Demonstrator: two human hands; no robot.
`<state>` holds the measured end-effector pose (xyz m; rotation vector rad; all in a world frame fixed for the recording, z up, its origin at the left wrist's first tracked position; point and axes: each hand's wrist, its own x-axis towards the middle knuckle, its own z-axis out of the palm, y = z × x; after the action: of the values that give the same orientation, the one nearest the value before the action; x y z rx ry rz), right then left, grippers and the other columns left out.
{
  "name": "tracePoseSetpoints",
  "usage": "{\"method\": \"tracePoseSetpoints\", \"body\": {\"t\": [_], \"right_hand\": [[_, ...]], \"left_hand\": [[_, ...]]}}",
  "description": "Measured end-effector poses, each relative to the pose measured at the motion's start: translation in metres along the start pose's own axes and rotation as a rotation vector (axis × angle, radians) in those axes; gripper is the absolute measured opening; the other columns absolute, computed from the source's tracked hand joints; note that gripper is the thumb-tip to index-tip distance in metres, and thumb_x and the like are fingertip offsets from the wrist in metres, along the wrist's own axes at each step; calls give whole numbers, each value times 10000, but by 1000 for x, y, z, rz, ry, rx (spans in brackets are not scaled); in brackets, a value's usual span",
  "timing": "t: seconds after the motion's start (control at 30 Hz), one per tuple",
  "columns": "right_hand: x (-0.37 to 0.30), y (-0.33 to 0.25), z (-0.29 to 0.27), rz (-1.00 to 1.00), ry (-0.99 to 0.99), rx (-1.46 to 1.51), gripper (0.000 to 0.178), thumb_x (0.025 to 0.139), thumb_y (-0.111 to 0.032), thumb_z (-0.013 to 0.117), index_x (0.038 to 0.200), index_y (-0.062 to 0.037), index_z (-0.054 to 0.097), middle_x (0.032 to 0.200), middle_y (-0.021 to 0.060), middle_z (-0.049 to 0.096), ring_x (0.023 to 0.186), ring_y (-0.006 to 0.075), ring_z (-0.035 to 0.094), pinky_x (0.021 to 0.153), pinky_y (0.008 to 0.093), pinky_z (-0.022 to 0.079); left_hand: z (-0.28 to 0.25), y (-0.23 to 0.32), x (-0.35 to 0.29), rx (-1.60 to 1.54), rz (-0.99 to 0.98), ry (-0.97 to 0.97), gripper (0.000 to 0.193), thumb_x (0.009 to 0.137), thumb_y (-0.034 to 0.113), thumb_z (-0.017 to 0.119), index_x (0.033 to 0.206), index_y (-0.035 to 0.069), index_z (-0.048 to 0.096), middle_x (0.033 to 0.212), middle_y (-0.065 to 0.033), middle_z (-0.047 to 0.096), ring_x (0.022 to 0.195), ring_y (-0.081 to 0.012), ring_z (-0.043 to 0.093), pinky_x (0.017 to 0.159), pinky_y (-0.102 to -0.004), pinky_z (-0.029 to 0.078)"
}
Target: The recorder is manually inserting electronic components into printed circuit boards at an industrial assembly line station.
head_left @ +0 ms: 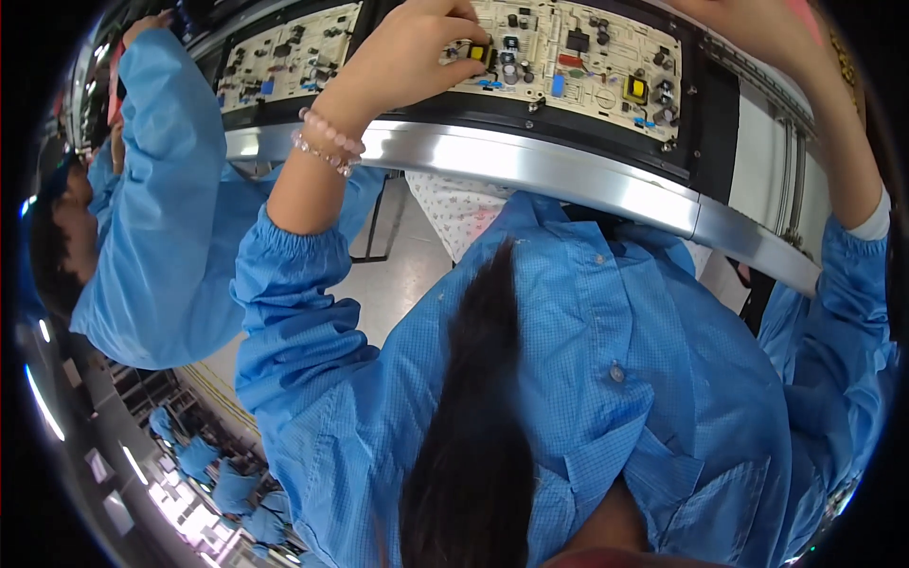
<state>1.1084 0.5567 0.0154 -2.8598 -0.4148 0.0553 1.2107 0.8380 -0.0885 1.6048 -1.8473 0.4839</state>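
Observation:
My left hand [412,59], with two beaded bracelets at its wrist, reaches over a cream circuit board. Its thumb and finger are closed around a small yellow-and-black transformer [481,53] near that board's lower edge. Beside the fingertips stand black capacitors [510,71] and a blue component. A similar yellow-and-black transformer sits further right on the cream circuit board panel [606,109]. My right hand [743,26] is at the upper right, past the panel's right end; the picture's upper edge cuts off its fingers, so what they touch is hidden.
A silver metal rail [530,168] runs along the near side of the black carrier [710,142]. Another circuit board [284,57] lies to the left. A co-worker's blue sleeve [175,189] reaches in close on my left. More people in blue sit further back.

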Motion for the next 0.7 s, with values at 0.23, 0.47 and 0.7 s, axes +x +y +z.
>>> {"method": "tracePoseSetpoints", "body": {"t": [0.23, 0.47, 0.7], "right_hand": [[2, -10, -11, 13, -27, -14, 215, 864, -155, 618, 974, 18, 682, 856, 187, 690, 752, 288, 672, 705, 359, 524], [-5, -12, -21, 25, 17, -135, 226, 863, -181, 616, 991, -8, 686, 875, 181, 692, 767, 305, 671, 703, 366, 520], [-9, 5, -30, 39, 79, -98, 233, 849, -171, 615, 974, 7, 697, 878, 181, 696, 805, 299, 672, 735, 357, 521]], "left_hand": [[-9, 10, 5, 145, -264, -304, 111, 708, 154, 679, 803, 102, 705, 884, -73, 602, 855, -270, 564, 759, -378, 467], [-4, 10, 7, 184, -373, -473, 246, 711, 144, 751, 935, 45, 727, 1027, -41, 596, 1031, -250, 528, 886, -391, 424], [-2, 14, 3, 250, -404, -476, 219, 729, 174, 759, 938, 109, 743, 1031, -4, 599, 1042, -194, 532, 889, -371, 412]]}}
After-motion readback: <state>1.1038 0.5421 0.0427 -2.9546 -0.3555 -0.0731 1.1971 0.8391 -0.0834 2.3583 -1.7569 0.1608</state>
